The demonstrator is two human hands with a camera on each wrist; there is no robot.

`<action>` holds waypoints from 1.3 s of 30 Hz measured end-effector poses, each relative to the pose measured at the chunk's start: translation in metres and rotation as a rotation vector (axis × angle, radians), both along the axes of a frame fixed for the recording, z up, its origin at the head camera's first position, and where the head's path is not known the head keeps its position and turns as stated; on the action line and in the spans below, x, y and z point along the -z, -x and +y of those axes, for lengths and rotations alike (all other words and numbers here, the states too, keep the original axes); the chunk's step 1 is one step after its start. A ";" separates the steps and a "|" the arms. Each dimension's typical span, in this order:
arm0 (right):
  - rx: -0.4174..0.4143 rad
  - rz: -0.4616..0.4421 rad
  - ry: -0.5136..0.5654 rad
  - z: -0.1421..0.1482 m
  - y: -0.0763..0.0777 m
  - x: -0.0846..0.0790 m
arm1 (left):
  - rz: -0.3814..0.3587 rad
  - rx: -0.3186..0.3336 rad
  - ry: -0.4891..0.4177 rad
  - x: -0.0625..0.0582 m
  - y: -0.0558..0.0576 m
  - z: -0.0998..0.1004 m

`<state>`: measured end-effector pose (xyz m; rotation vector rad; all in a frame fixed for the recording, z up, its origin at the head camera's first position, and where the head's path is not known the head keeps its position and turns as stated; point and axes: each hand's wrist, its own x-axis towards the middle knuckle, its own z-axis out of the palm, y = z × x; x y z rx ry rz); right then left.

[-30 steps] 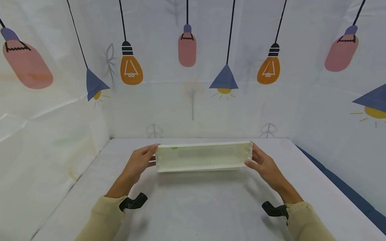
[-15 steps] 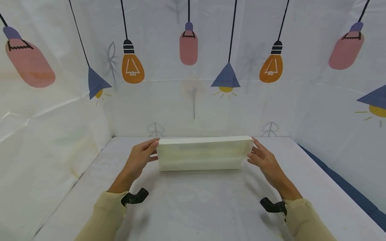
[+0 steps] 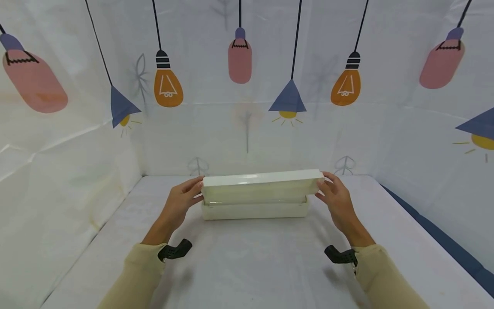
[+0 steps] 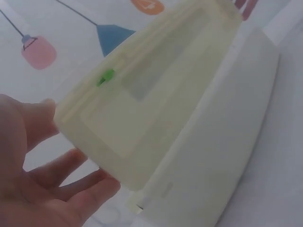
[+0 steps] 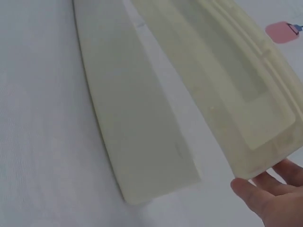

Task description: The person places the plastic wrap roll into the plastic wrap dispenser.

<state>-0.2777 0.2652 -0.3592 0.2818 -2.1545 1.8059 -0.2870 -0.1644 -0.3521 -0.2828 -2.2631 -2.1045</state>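
A long cream-white box stands in two parts on the white table. Its lid [image 3: 262, 177] is tilted up over the base [image 3: 254, 211], leaving a gap along the front. My left hand [image 3: 178, 209] pinches the lid's left end, thumb at the upper edge and fingers spread below. At the other end, my right hand [image 3: 339, 206] holds the lid's right corner, slightly higher than the left. A small green spot [image 4: 105, 76] shows on the lid's inner side in the left wrist view. Most of the base's inside is hidden from the head view.
The white-covered table [image 3: 247, 266] reaches back to a white sheet wall [image 3: 247, 141] printed with hanging lamps. Another sheet closes off the left side. Dark blue cloth [image 3: 432, 236] runs along the table's right edge. Black straps sit on both wrists.
The lid has tipped from facing me with its inside to showing its top, and its right end has risen. The base's front now shows separately below it.
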 end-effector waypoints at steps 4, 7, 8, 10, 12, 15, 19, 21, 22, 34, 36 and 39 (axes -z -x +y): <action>0.049 0.000 0.051 -0.004 0.003 -0.001 | -0.008 0.012 0.006 -0.002 0.001 0.000; 0.071 0.004 0.087 -0.006 0.005 0.001 | -0.008 0.001 0.016 -0.005 0.002 0.002; 0.071 0.006 0.106 -0.007 0.005 0.002 | -0.009 -0.008 0.027 -0.005 0.002 0.003; 0.072 0.008 0.142 -0.008 0.007 0.003 | -0.003 -0.023 0.053 -0.007 0.001 0.004; 0.067 0.011 0.160 -0.009 0.008 0.004 | 0.003 -0.035 0.077 -0.008 0.001 0.005; 0.064 0.012 0.171 -0.010 0.009 0.006 | 0.022 -0.052 0.109 -0.007 0.000 0.005; 0.048 0.026 0.145 -0.010 0.010 0.007 | 0.055 -0.086 0.145 -0.005 0.001 0.004; 0.027 0.041 0.118 -0.008 0.010 0.008 | 0.065 -0.102 0.170 -0.004 0.001 0.004; 0.013 0.051 0.106 -0.007 0.010 0.009 | 0.072 -0.106 0.182 -0.003 0.002 0.003; 0.000 0.072 -0.070 -0.007 0.010 0.014 | 0.143 -0.149 0.284 0.008 0.004 -0.001; 0.001 0.073 -0.075 -0.007 0.010 0.016 | 0.152 -0.149 0.284 0.010 0.004 -0.001; -0.032 0.083 -0.061 -0.007 0.011 0.018 | 0.163 -0.149 0.286 0.014 0.004 -0.002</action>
